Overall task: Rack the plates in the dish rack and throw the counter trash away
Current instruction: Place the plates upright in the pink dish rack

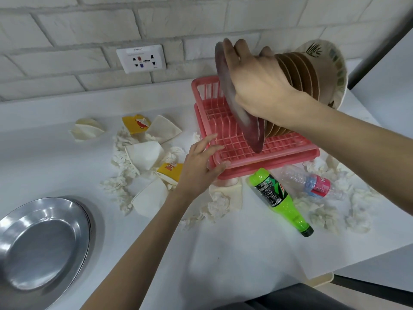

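Here, pink dish rack [205,86] holding upright brown plates [299,70], right hand [259,86] gripping a dark plate [250,130], left hand [199,166] spread on the rack rim, littered white counter [223,253], brick wall [89,25].

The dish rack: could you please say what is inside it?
Upright brown plates, a patterned plate behind them, and a dark plate in the right grip. The forearm hides some plate bases.

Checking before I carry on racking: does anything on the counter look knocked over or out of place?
Yes. The green bottle and the clear bottle lie on their sides in front of the pink dish rack, among crumpled tissues and crushed paper cups strewn over the counter. The racked plates stand on edge.
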